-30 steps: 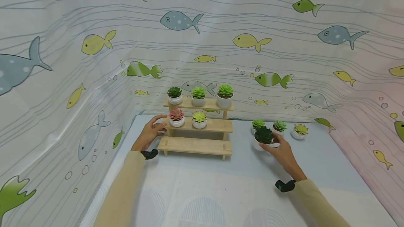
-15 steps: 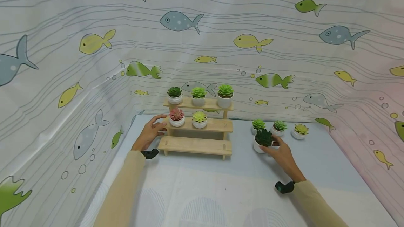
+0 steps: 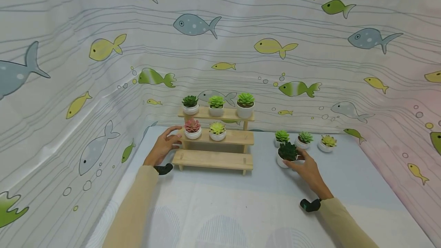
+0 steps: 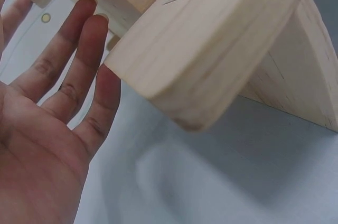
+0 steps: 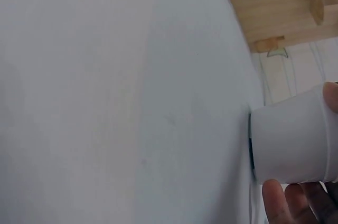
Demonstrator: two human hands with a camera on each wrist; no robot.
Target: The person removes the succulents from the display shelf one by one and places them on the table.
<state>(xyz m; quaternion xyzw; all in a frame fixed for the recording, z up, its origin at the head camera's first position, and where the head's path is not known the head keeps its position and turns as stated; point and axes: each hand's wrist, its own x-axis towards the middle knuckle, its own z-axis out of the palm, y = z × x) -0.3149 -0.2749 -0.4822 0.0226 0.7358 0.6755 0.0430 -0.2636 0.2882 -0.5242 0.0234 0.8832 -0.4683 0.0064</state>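
My right hand (image 3: pixel 310 169) holds a white pot with a dark green succulent (image 3: pixel 287 151), thumb at the near side and fingers at the far side. In the right wrist view the white pot (image 5: pixel 290 137) has its base at the table surface; whether it bears fully on it I cannot tell. At the left end of a three-tier wooden stand (image 3: pixel 213 159), my left hand (image 3: pixel 163 146) has its fingers extended. The left wrist view shows fingertips touching or very near a shelf corner (image 4: pixel 153 81); the left hand (image 4: pixel 42 139) grips nothing.
On the top tier stand three potted green succulents (image 3: pixel 216 104). The middle tier bears a pink succulent (image 3: pixel 192 127) and a yellow-green one (image 3: pixel 218 130). Behind my right hand are a bright green (image 3: pixel 282 136), a green (image 3: pixel 304 139) and a yellowish succulent (image 3: pixel 327 142). A fish-patterned sheet (image 3: pixel 241 54) encloses the table.
The dark green succulent in my right hand has come down slightly, then stayed nearly still. My left hand keeps its place by the stand.
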